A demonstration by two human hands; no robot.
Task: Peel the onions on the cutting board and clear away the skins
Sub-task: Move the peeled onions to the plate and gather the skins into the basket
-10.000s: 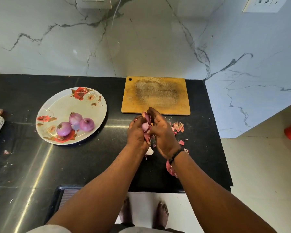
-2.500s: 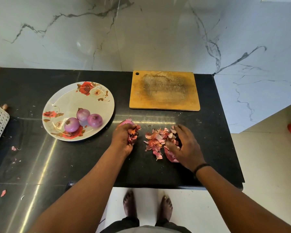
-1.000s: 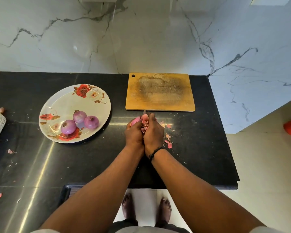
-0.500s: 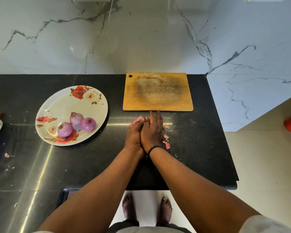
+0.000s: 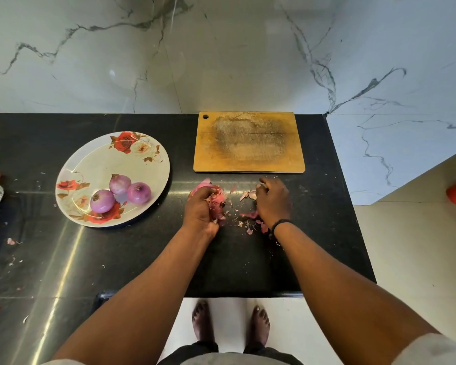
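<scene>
Three peeled onions [image 5: 120, 192] sit on the floral plate [image 5: 98, 159]; the cutting board [image 5: 248, 143] is bare. My left hand [image 5: 201, 206] clamps a bunch of skins [image 5: 217, 202]. My right hand [image 5: 273, 201] curls over loose scraps [image 5: 248, 193] scattered on the bench [image 5: 50, 259]; whether it grips any, I cannot tell. Gathering remains.

Surfaces as I see them

I see a glossy black stone counter [image 5: 116, 259], a polished white marble wall [image 5: 90, 61], a worn, scratched wooden cutting board [image 5: 248, 143], a shiny flowered plate [image 5: 90, 159], smooth-skinned peeled onions [image 5: 120, 184] and papery, dry onion skins [image 5: 217, 201]
</scene>
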